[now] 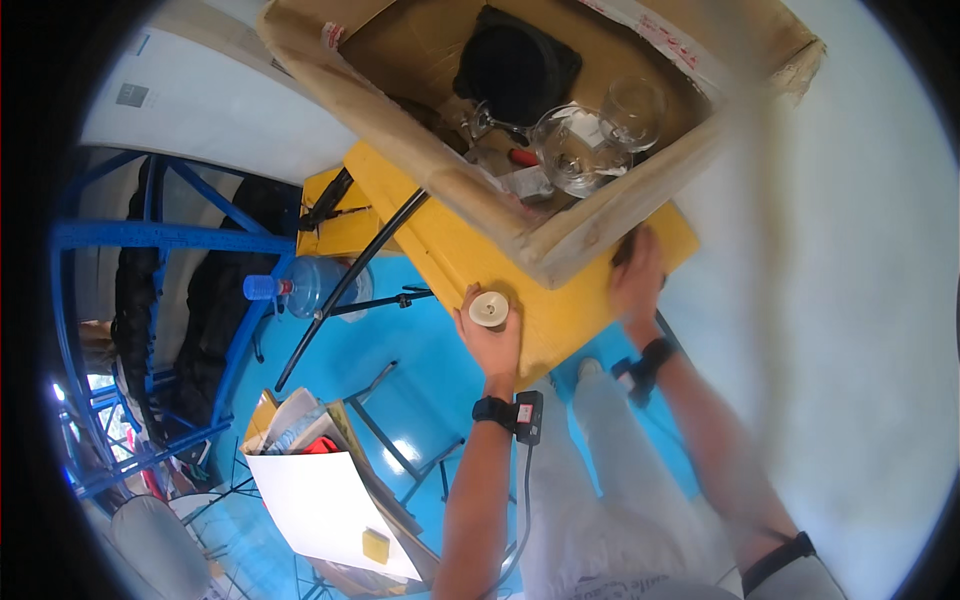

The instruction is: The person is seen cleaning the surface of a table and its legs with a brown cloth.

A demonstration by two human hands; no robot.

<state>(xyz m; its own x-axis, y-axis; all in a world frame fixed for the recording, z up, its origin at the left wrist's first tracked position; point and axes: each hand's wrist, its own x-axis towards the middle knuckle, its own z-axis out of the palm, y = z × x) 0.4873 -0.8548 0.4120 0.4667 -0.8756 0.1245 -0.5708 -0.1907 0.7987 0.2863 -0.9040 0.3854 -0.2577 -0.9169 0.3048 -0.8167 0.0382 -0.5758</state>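
My left hand [491, 346] is wrapped around a small cream-coloured round cup [489, 309], held at the front left edge of the yellow tabletop [566, 330]. Looking into it from above, I see a small dark spot inside. My right hand [637, 279] is at the right of the tabletop, beside the corner of a large cardboard box [517, 225]. A dark thing [624, 249] shows at its fingers, too blurred to name, and whether the hand grips it I cannot tell. Inside the box lie a stemmed glass [574, 154], another clear glass [634, 112] and a black square-based object [506, 64].
A black metal pole [349, 289] slants across at the left. Behind it, a blue water bottle [311, 287] lies near a blue metal rack [176, 236]. Lower left, a container of papers [322, 502] carries a yellow block [376, 546]. A white wall [847, 300] rises at the right.
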